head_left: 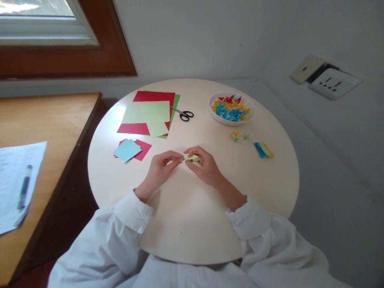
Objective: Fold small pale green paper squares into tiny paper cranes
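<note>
A small piece of folded light green paper (192, 158) is held between both hands above the middle of the round table. My left hand (165, 166) pinches its left tip with thumb and forefinger. Around its right part the fingers of my right hand (204, 165) are closed. Part of the paper is hidden by the fingers, so its exact shape is unclear. To the left of my hands lie small blue and red paper squares (128, 150). Several small folded paper pieces in green and yellow (240, 136) rest to the right.
Large red and green sheets (144, 112) lie at the back left of the white table (192, 224), with black-handled scissors (186, 116) beside them. A white bowl (231, 122) holds colourful folded paper figures. Folded strips (264, 150) lie right. A wooden desk (60, 120) with a pen (24, 187) stands left.
</note>
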The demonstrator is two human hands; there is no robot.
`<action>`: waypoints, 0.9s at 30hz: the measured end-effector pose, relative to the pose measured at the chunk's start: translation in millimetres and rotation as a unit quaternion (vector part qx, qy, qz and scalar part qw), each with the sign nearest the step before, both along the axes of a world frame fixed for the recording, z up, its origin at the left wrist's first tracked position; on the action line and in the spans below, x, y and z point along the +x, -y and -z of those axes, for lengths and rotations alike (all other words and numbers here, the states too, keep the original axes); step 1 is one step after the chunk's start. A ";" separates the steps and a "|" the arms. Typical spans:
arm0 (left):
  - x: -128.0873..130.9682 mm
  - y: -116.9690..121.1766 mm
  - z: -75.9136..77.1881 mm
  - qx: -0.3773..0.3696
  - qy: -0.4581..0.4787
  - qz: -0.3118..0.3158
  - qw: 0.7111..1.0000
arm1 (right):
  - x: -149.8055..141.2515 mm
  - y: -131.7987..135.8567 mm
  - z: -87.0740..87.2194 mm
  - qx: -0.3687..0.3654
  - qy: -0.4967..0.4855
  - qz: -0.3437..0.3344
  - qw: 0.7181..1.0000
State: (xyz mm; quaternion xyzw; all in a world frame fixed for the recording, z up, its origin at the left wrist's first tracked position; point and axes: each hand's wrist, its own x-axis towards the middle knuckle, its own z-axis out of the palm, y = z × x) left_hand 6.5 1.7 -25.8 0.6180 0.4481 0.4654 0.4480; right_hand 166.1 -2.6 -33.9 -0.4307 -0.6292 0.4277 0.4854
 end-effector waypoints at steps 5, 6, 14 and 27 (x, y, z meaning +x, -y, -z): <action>-1.0 1.1 -1.5 -0.009 -0.006 0.013 1.000 | 3.2 -0.3 -0.2 0.068 0.066 0.007 0.995; -1.0 1.5 -2.2 -0.013 -0.006 0.012 1.000 | 3.6 -0.5 0.2 0.087 0.072 0.011 0.994; -3.8 1.7 -3.0 -0.028 -0.008 0.017 0.999 | 6.1 -1.0 0.4 0.190 0.111 0.022 0.975; -3.8 0.0 -7.1 -0.081 0.005 0.035 0.996 | 11.9 -2.1 -4.5 0.251 0.157 0.013 0.955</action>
